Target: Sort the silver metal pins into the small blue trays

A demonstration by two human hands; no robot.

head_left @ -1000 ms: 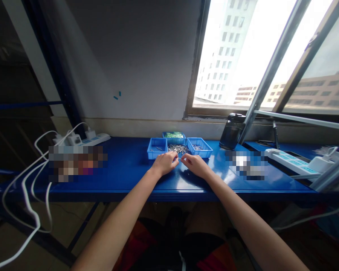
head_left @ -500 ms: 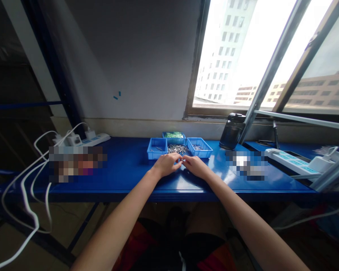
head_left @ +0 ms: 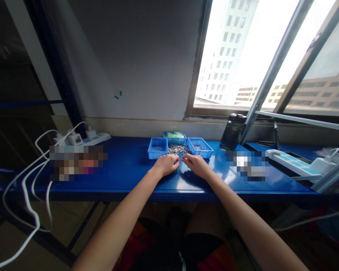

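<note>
My left hand [head_left: 166, 165] is closed over the blue table, thumb and fingers in a pinch. A tiny glint shows at its fingertips, too small to name. Facing it, my right hand [head_left: 197, 165] has its thumb and forefinger brought together, and what they hold, if anything, is too small to make out. A narrow gap separates the two hands' fingertips. Just beyond them lies a pile of slim, shiny metal pieces [head_left: 178, 149]. A blue bin [head_left: 157, 154] at its left and another blue bin [head_left: 203, 153] at its right each hold a few similar pieces.
Behind the pile, a third blue bin [head_left: 181, 140] holds green packets [head_left: 174, 135]. A black bottle [head_left: 232, 131] stands at the back right. Power strips [head_left: 97, 139] with white cables are at the left, and another power strip [head_left: 290, 163] lies at the right. Two blurred patches cover items on the table [head_left: 130, 177].
My fingertips, which met a moment ago, have drawn slightly apart. The bins and the pile stay in place; the view has shifted a little.
</note>
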